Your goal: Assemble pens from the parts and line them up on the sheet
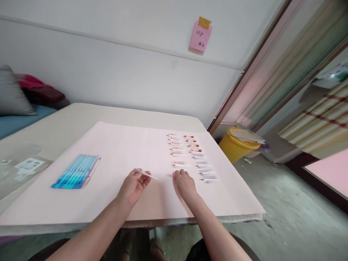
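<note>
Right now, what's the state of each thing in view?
left hand, pinching white refill, tip pointing right.
right hand, curled down on pink sheet; grip unclear.
blue pens, bundled, lying flat.
small parts, laid in two columns.
yellow bin, flat cover on top.

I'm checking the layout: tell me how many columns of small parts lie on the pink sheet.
2. One column lies just ahead of the right hand; the second column sits right of it. The hand may hide a piece.
</note>
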The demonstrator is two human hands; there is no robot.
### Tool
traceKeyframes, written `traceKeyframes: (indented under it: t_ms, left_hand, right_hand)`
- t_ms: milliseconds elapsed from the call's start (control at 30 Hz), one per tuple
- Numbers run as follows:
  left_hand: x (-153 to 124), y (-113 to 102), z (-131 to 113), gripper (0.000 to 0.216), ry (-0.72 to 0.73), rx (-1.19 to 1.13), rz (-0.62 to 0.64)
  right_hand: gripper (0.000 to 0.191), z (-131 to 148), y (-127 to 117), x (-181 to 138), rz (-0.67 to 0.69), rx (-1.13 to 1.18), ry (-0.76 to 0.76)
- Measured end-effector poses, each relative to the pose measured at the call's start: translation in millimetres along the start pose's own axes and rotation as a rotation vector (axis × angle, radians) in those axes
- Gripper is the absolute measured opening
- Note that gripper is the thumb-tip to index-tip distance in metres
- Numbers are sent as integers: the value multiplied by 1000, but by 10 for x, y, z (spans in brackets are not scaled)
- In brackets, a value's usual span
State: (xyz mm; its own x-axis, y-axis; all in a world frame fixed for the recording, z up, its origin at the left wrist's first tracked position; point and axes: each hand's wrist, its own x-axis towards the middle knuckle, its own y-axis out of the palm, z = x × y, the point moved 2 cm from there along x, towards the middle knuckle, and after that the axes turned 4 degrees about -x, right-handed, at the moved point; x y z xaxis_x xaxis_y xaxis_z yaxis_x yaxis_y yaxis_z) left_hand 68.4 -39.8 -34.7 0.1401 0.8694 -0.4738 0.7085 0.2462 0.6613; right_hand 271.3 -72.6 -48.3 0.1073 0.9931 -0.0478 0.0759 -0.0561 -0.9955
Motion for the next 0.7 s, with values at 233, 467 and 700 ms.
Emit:
traceKeyframes:
  t_ms: [233,467,700]
  left_hand:
    - [77,-89,0,12,100,3,-73]
    - [82,-79,44,8,129,54,-52]
    - [46,-64,88,9,144,187,-36]
  right_hand:
    - [17,296,-159,-150,-52,123,-251]
    - [18,353,-235,-250,-70,165,-308]
    - [17,387,-238,-285,-193,331,-304]
